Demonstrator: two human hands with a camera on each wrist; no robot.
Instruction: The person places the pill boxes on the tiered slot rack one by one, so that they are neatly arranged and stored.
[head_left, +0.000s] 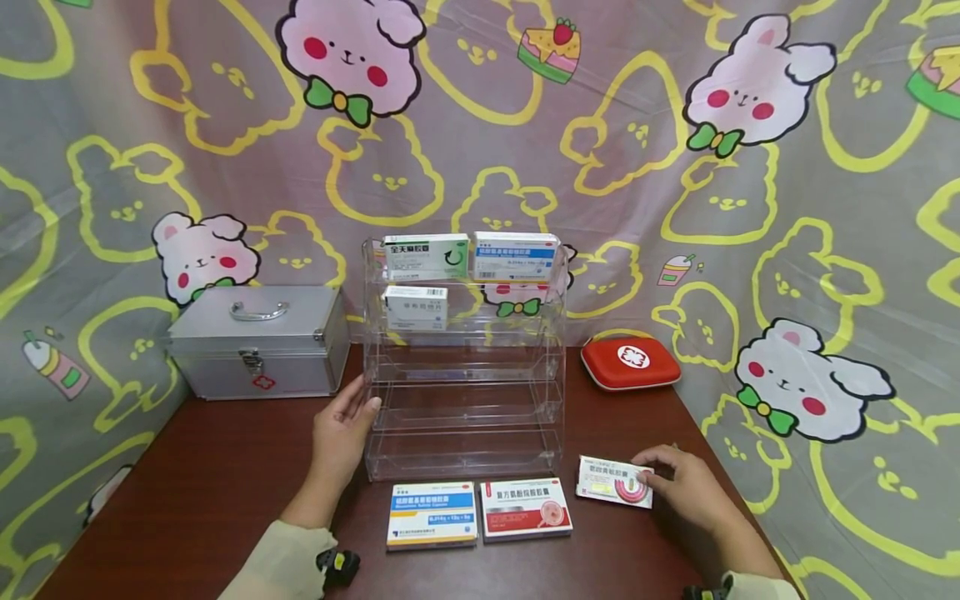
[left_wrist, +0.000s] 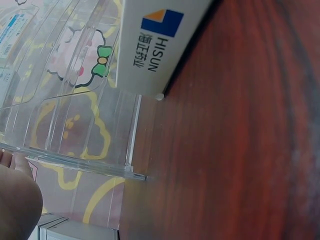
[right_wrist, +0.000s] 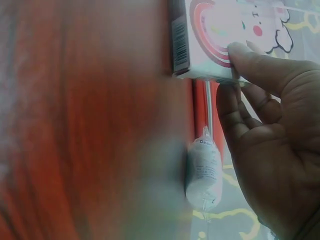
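Observation:
My right hand (head_left: pixel 686 492) pinches a white medicine box (head_left: pixel 603 482) with a pink ring print at its right end, thumb on the printed face and fingers behind. In the right wrist view the box (right_wrist: pixel 212 37) stands tilted at the fingertips. My left hand (head_left: pixel 341 429) touches the left side of a clear tiered display rack (head_left: pixel 465 417), its fingertips at the panel's edge. Two medicine boxes, a blue-and-white one (head_left: pixel 432 515) and a red-and-white one (head_left: pixel 526 508), lie side by side before the rack.
On the rack's top tier stand a green-and-white box (head_left: pixel 426 257) and a blue-and-white box (head_left: pixel 515 257); one white box (head_left: pixel 416 309) stands below. A silver case (head_left: pixel 258 346) is at back left, a red pouch (head_left: pixel 630 362) at back right. A wrapped white roll (right_wrist: pixel 204 172) lies near the right hand.

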